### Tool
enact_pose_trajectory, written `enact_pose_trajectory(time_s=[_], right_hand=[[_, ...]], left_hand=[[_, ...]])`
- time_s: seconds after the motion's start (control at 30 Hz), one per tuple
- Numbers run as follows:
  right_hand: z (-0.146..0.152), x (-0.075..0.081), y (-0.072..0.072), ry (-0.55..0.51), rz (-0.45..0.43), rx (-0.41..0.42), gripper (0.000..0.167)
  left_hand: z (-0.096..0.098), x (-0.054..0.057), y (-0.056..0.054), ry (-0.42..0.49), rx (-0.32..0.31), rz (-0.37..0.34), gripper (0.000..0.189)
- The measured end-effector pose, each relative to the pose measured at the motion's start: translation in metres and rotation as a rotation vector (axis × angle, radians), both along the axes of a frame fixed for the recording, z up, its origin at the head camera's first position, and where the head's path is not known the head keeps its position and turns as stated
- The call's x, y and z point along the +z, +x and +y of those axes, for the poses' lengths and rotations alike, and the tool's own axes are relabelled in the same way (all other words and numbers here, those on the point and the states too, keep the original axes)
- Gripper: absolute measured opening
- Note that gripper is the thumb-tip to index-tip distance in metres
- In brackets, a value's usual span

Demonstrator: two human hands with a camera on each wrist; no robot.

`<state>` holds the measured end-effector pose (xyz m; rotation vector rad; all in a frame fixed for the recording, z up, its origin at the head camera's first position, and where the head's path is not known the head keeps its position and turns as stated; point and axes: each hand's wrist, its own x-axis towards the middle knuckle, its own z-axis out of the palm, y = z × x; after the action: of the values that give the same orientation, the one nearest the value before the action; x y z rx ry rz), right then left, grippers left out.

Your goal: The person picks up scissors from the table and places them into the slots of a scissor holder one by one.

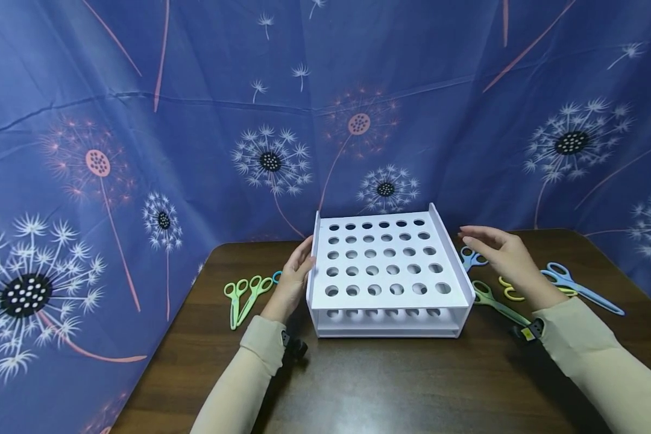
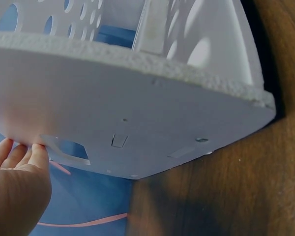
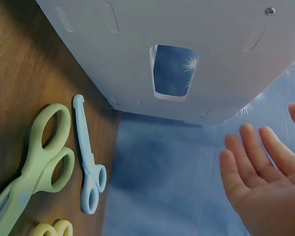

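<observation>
A white rack with rows of round holes in its top board stands on the table between my hands. My left hand is at its left side panel. In the left wrist view, the fingertips touch that panel beside a cut-out slot, and the fingers look fairly straight. Off the rack's right side, my right hand hangs in the air with loose, spread fingers and nothing in them. The right wrist view shows a gap between this hand and the right panel, which also has a cut-out.
Green scissors lie left of the rack, with a blue ring partly hidden by my left hand. On the right are light blue scissors, green scissors, yellow scissors and larger blue scissors. A dandelion-patterned cloth hangs behind the table.
</observation>
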<state>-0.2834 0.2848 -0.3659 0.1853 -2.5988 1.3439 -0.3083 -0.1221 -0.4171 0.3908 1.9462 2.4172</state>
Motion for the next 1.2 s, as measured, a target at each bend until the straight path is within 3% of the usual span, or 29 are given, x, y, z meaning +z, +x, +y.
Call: enact_pose_trajectory(time_s=[0.2, 0.57, 1.2], right_hand=[[0.008, 0.0, 0.003, -0.055, 0.075, -0.054, 0.048], [0.038, -0.003, 0.011, 0.035, 0.142, -0.084, 0.043], [0.09, 0.006, 0.024, 0.188, 0.079, -0.171, 0.048]], left_hand=[[0.0, 0.0, 0.0, -0.025, 0.012, -0.002, 0.053], [0.001, 0.0, -0.001, -0.033, 0.01, -0.021, 0.053], [0.0, 0.002, 0.004, -0.038, 0.002, -0.024, 0.054]])
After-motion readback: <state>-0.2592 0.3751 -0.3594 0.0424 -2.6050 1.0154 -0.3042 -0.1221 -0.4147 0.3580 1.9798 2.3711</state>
